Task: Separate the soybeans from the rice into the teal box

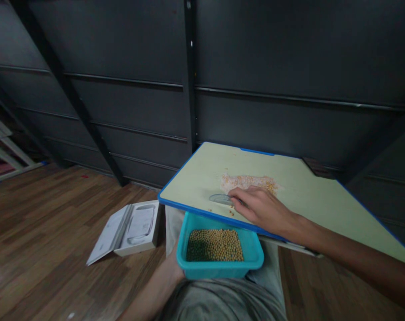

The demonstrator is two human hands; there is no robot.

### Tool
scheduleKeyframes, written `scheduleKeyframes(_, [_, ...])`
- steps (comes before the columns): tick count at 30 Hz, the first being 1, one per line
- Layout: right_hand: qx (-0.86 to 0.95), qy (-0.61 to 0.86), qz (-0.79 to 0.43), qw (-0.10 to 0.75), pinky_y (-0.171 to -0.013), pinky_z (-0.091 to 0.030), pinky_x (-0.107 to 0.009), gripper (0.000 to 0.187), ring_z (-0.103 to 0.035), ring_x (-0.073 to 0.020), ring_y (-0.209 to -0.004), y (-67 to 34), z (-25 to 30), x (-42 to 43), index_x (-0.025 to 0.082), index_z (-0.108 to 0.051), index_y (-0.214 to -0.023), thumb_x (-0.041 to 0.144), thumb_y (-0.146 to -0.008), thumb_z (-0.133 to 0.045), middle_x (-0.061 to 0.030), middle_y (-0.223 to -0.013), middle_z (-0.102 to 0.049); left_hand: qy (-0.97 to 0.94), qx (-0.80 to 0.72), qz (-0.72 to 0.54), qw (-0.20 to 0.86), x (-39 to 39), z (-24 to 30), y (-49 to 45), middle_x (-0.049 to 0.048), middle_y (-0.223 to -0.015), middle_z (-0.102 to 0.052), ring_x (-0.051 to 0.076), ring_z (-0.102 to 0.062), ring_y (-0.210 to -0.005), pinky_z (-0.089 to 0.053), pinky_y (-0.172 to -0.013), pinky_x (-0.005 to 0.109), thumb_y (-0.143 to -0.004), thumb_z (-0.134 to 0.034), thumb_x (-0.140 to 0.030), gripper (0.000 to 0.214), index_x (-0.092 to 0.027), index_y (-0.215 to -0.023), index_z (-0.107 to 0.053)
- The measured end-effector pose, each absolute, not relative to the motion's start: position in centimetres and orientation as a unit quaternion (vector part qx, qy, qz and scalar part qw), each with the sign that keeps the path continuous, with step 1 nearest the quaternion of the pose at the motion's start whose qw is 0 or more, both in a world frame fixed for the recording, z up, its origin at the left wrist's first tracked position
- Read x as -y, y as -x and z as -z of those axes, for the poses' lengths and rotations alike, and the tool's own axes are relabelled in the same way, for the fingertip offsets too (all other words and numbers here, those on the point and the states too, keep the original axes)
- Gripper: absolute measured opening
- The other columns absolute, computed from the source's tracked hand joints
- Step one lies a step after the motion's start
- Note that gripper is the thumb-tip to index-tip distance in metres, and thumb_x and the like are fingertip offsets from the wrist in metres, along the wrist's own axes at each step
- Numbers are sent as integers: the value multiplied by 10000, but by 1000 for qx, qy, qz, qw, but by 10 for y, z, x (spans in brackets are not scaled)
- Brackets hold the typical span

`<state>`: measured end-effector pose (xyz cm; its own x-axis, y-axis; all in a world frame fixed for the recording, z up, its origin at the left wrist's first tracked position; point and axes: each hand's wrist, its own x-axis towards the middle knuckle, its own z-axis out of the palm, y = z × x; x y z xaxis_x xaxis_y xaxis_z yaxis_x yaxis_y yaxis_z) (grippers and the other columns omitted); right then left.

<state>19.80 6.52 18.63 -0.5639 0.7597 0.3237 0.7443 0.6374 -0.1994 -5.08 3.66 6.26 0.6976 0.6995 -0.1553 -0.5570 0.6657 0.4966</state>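
The right hand is closed on a thin grey blade near the pale-yellow, blue-rimmed tabletop's front edge. Below that edge, the left hand, its grip too hidden to tell, touches a turquoise plastic tub of round tan beans.

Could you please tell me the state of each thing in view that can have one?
Turquoise tub: upright, part-filled
Round beans: loose, heaped inside the tub
Blade-like tool: held, lying nearly flat
Right hand: grip closed on the tool
Left hand: at the tub's side, fingers hidden
Pale and orange bits: spread across the tabletop
White box: open, on the floor
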Motion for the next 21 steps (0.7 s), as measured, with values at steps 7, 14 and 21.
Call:
scheduleKeyframes(7, [886, 417, -30, 201, -761, -526, -359, 265, -736, -223, -786, -189, -189, -56, 251, -773, -1127, 282, -1115, -510, -54, -898, -812, -251, -172, -372, 877, -32, -78, 52, 112, -1168, -901, 433, -760, -1302, -534, -1193, 591, -706, -951, -309, 574, -160, -1244, -818])
scheduleKeyframes(14, [894, 382, -50, 227, -795, -566, -367, 234, -748, -220, -775, -182, -187, -41, 246, -792, -1119, 273, -1109, -559, -53, -878, -819, -206, -214, -359, 885, -36, -53, 55, 78, -1127, -907, 415, -772, -1284, -551, -1176, 572, -782, -888, -332, 498, -189, -1254, -818])
scheduleKeyframes(21, [858, 410, -9, 310, -944, -612, -382, 219, -823, -252, -1004, -210, -220, -36, 261, -814, -1147, 226, -1075, -610, -54, -1102, -874, -191, -244, -363, 879, -32, -56, 51, 134, -1134, -902, 449, -717, -1380, -537, -1209, 589, -671, -970, -335, 590, -191, -1229, -839])
